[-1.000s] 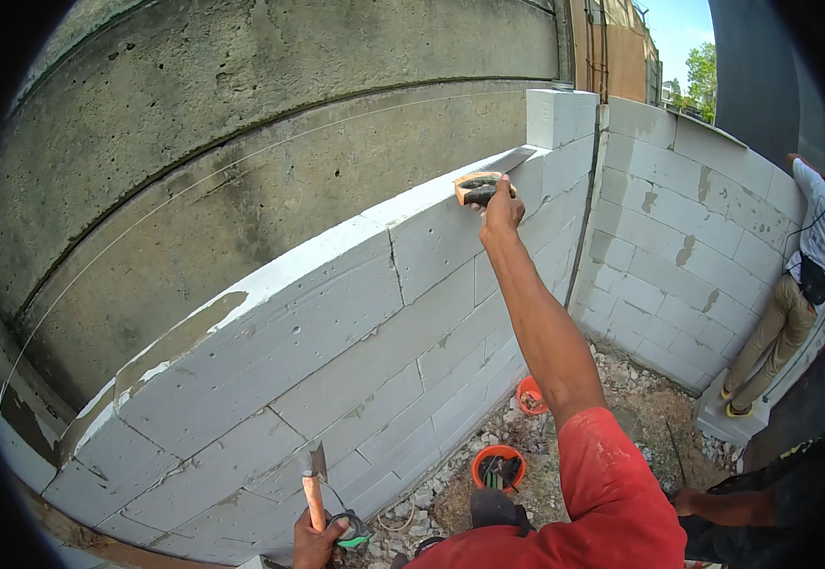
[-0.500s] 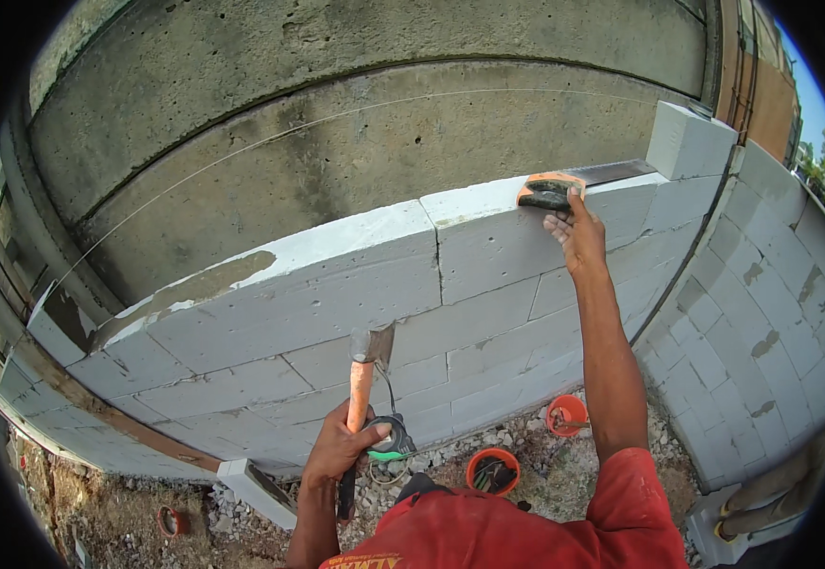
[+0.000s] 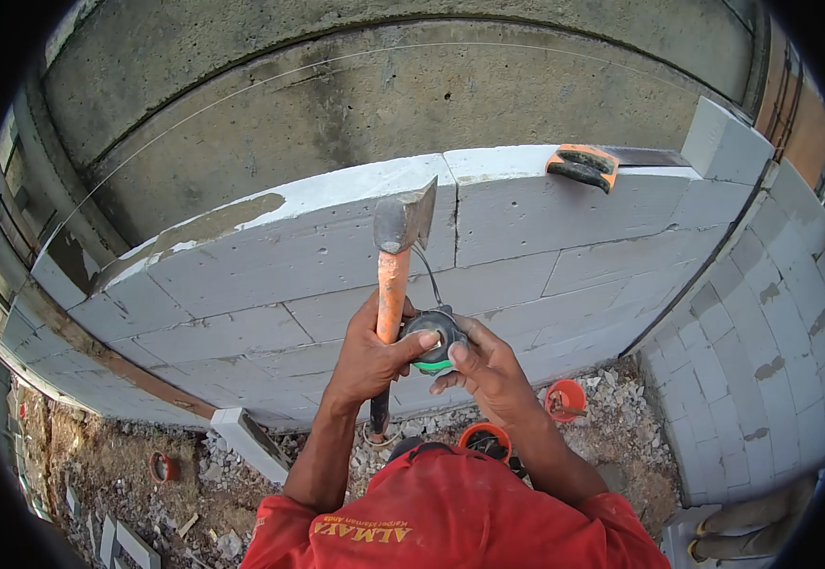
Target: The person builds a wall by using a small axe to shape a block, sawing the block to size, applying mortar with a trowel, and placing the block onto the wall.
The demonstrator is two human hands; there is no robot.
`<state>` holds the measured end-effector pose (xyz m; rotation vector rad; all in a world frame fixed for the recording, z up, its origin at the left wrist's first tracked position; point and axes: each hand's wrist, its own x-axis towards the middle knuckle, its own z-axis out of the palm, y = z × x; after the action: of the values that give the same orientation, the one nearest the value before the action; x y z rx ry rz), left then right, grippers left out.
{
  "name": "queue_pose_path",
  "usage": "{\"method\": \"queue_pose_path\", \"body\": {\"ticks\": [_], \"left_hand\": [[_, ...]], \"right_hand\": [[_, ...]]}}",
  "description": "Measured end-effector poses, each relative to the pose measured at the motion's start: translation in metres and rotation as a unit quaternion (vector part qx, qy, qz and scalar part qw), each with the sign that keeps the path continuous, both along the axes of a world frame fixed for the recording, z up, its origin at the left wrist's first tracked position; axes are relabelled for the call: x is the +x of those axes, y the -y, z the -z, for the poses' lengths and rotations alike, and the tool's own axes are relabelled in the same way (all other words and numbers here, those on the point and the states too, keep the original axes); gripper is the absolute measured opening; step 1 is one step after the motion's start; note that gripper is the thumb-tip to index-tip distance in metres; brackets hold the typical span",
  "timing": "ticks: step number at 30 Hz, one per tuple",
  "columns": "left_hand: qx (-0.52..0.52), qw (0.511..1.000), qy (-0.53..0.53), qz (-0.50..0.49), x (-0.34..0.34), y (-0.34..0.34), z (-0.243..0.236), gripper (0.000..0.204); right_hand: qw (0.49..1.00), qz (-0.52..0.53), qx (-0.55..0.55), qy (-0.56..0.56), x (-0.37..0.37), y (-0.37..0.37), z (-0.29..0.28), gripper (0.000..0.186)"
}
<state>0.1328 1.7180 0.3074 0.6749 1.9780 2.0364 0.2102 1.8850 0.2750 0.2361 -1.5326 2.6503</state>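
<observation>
Fingers of the left hand (image 3: 363, 358) are clamped around the orange handle of a hatchet (image 3: 394, 284), while that hand's thumb reaches across onto the face of a dark tape measure (image 3: 443, 325) with a green edge. Thumb and index finger of the right hand (image 3: 500, 381) close about the casing from the other side; its lower fingers curl loosely beneath, and how firmly they press I cannot tell.

So the tape measure sits between the two hands, just right of the hatchet handle, under the left thumb and within the right grip. Handling both tools well probably means getting a sure right-hand hold before the left thumb lets go, and keeping the upright hatchet's blade turned away from the right fingers.

Beyond the hands stands the pale block wall (image 3: 540, 223). A handsaw (image 3: 583, 167) rests on its top, well apart from either hand, near a raised block (image 3: 727, 142) at the right end. A grey mortar patch (image 3: 218, 228) marks the top further left. Below, an orange bucket (image 3: 569, 390) stands on rubble.
</observation>
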Motion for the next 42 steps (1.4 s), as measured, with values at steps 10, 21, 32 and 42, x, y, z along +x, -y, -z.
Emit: {"method": "queue_pose_path", "body": {"ticks": [10, 21, 32, 42], "left_hand": [[0.008, 0.993, -0.021, -0.112, 0.013, 0.015, 0.054, 0.039], [-0.004, 0.981, -0.094, -0.171, 0.036, 0.070, 0.096, 0.044], [0.134, 0.971, -0.169, -0.101, 0.000, 0.042, 0.041, 0.052], [-0.087, 0.858, -0.399, -0.312, -0.041, 0.212, 0.103, 0.022]], "right_hand": [[0.840, 0.278, 0.456, -0.092, -0.104, -0.156, -0.131, 0.038], [0.516, 0.266, 0.805, -0.119, -0.198, -0.224, -0.175, 0.033], [0.841, -0.054, 0.502, -0.193, -0.056, 0.044, -0.007, 0.074], [0.899, 0.121, 0.407, -0.107, -0.059, 0.099, 0.074, 0.055]]}}
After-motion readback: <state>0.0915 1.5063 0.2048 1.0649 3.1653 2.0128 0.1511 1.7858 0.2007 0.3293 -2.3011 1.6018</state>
